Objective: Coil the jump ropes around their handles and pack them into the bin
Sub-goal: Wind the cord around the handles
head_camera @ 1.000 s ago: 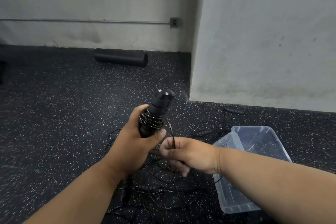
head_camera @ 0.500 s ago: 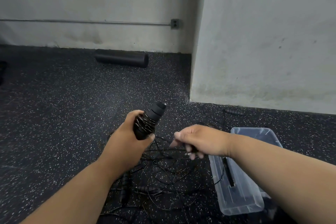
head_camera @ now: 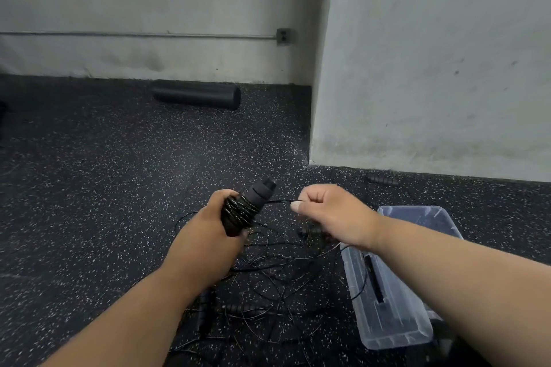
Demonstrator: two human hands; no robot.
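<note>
Well, a foam roller [head_camera: 196, 96] lies by the far wall, a clear bin [head_camera: 390, 301] sits at the right, partly behind the right forearm, and loose ropes [head_camera: 277, 274] tangle on the floor between. The left hand [head_camera: 205, 244] grips the wound handle [head_camera: 247, 207]; the right hand [head_camera: 331, 214], now higher than before, pinches the cord [head_camera: 278, 202] taut. What lies in the bin is hard to make out.

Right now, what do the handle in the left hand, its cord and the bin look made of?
Handle: matte black foam, judging by its ribbed, dull surface. Cord: thin and glossy with bright glints, probably coated wire. Bin: clear, slightly frosted plastic; the floor shows through it.
</note>
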